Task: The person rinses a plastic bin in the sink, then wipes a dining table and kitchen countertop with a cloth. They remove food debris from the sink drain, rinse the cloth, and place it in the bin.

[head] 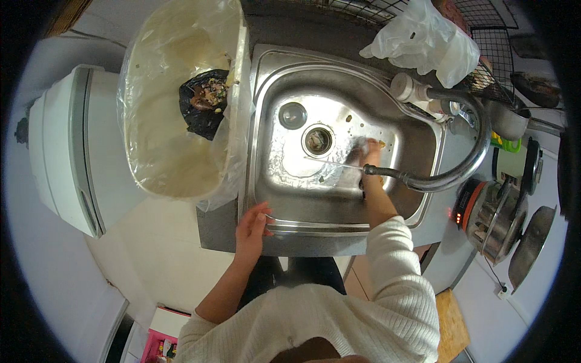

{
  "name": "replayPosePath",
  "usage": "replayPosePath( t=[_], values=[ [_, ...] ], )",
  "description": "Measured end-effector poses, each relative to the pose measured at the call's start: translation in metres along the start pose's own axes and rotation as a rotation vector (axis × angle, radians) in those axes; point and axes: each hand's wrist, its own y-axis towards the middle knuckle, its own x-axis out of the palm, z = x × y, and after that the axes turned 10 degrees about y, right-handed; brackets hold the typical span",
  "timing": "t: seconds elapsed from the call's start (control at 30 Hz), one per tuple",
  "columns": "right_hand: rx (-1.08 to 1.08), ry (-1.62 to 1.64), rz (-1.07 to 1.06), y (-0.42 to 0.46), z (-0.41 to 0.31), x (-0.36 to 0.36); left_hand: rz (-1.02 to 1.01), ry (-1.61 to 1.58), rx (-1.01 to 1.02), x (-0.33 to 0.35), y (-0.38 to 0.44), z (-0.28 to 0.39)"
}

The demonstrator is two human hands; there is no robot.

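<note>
My right hand (pixel 372 150) reaches down into the stainless steel sink (pixel 386 77), near its bottom on the right side. It is blurred, and the fingers are partly lost in glare, so I cannot tell whether they hold anything. Small orange-brown scraps show beside the hand and wrist. Over my right forearm passes the nozzle of a curved metal faucet (pixel 447 181), with a thin water stream (pixel 333 162) running left from it. My left hand (pixel 254 224) hovers at the sink's front left rim, fingers loosely apart with nothing in them. Left of the drain (pixel 317 140) lies a round, clear disc-like object (pixel 292 115).
A bin (pixel 159 163) lined with clear plastic stands left of the sink, holding a black bag (pixel 199 125) with food scraps. Behind the faucet hangs a white plastic bag (pixel 422 41). A steel pot (pixel 494 222) sits at the right beside a lit control panel (pixel 463 204).
</note>
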Motion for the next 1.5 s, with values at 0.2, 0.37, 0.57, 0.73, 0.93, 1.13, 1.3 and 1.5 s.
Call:
replayPosePath(
  t=[0.2, 0.37, 0.57, 0.73, 0.93, 1.13, 1.3, 1.5],
  values=[
    [0.685, 0.21, -0.16, 0.035, 0.061, -0.001, -0.008, 0.057, -0.031, 0.012, 0.002, 0.002],
    [0.135, 0.498, -0.42, -0.011, -0.054, 0.03, 0.024, -0.006, -0.088, 0.029, 0.0, -0.005],
    [0.006, 0.35, -0.269, 0.062, -0.037, 0.02, -0.019, 0.046, -0.068, 0.041, -0.001, 0.001],
    [0.105, 0.554, -0.775, 0.021, -0.08, 0.027, -0.014, 0.029, -0.049, 0.051, 0.0, -0.012],
    [0.107, 0.273, -0.268, 0.019, -0.068, 0.007, -0.036, 0.038, -0.068, 0.048, -0.002, -0.003],
    [-0.258, 0.244, -0.617, 0.018, -0.095, 0.03, -0.015, 0.03, -0.053, 0.046, -0.001, -0.006],
    [-0.219, 0.248, -0.375, 0.041, -0.098, 0.028, -0.019, 0.03, -0.042, 0.042, -0.004, -0.015],
    [-0.561, -0.147, -0.761, 0.018, -0.099, 0.053, -0.012, 0.061, -0.065, 0.041, -0.004, -0.009]
  ],
)
